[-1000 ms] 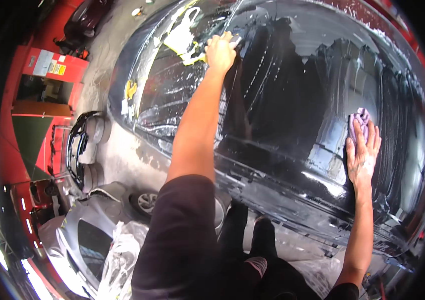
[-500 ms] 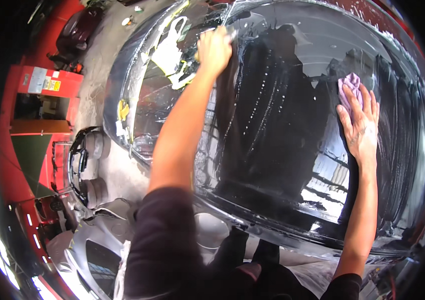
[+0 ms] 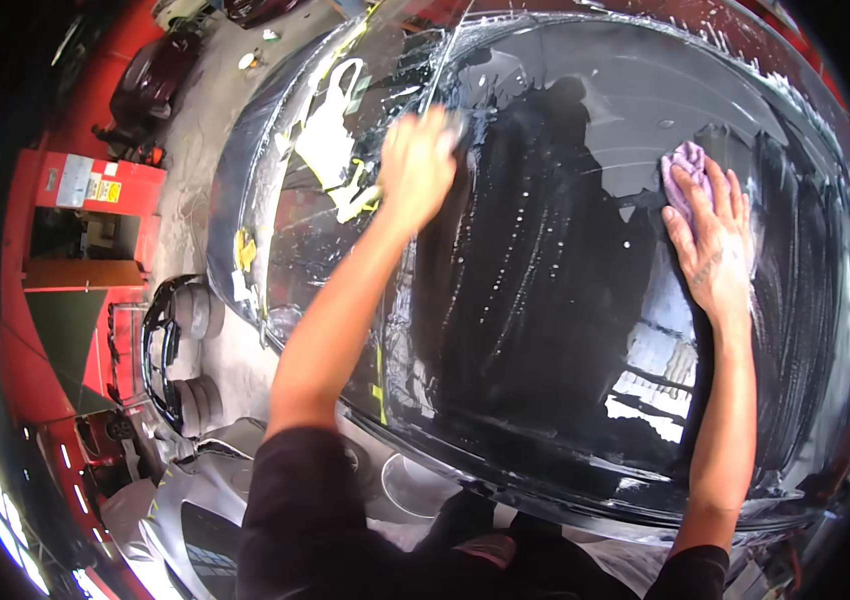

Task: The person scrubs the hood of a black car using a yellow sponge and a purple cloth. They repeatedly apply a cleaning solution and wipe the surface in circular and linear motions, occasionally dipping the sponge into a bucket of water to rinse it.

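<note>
A wet, glossy black car panel [image 3: 545, 330] spreads out below me, marked with rows of drops and pale streaks. On its left part, my left hand [image 3: 417, 170] is closed around a small object, blurred and mostly hidden by the fingers. Toward the panel's right side, my right hand [image 3: 720, 240] rests with its fingers over a crumpled purple cloth [image 3: 686, 180], pressing it to the surface. Whitish suds run along the panel's far and right edges.
Left of the panel lie white masking material [image 3: 330, 140] and yellow-green tape [image 3: 379, 385]. A black bumper-like part [image 3: 153, 345] and tyres [image 3: 202, 310] stand on the floor near a red cabinet [image 3: 135, 185]. A silver car part [image 3: 185, 500] is at lower left.
My left hand has come nearer to me along the panel, its elbow swinging left. My right hand and the cloth have barely shifted. The view has tilted slightly.
</note>
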{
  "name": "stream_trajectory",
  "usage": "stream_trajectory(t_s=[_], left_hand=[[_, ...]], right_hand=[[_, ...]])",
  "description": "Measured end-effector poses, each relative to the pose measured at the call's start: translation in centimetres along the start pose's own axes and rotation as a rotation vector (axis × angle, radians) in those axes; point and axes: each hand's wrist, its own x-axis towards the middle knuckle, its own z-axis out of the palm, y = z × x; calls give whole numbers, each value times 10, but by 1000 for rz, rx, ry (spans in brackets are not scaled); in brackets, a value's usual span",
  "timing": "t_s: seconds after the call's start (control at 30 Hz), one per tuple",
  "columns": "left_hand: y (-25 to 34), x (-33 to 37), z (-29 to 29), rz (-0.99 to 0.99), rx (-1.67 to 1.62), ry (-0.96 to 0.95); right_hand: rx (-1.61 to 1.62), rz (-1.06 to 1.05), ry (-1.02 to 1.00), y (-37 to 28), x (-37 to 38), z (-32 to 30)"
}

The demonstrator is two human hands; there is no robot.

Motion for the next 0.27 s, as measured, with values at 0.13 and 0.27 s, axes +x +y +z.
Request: stream_trajectory(t_s=[0.13,0.27], left_hand=[[-35,99,32,-180,81,-61],[-21,20,36,94,36,57]], right_hand=[[10,-25,2,1,5,5],[-9,15,-19,8,-4,2]])
